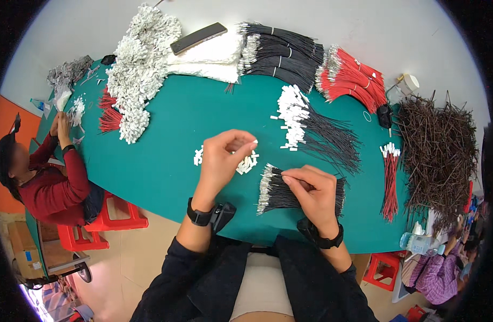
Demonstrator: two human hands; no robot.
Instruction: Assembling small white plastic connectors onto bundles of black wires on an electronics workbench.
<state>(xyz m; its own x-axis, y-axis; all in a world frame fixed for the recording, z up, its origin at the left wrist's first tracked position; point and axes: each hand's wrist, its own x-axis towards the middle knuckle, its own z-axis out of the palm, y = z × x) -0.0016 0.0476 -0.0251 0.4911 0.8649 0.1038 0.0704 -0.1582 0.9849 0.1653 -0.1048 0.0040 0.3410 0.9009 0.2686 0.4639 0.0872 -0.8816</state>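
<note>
My left hand (223,159) is raised over the table with thumb and forefinger pinched on a small white connector housing (255,141). Loose white connector housings (247,164) lie scattered beneath and beside it. Over a bundle of black wires (273,196) with silvery terminal ends, my right hand (316,191) has its thumb and forefinger closed on what looks like a black wire, its tip barely showing. Beyond both hands, black wires with white connectors (293,115) on their ends lie in a loose heap.
The green table (176,121) carries tied black wire bundles (283,56), red wire bundles (356,80), a phone (198,38) on white bags, and a white heap (144,53). Red wires (390,185) and a brown tangled pile (437,155) are at right. A co-worker (50,182) sits at left.
</note>
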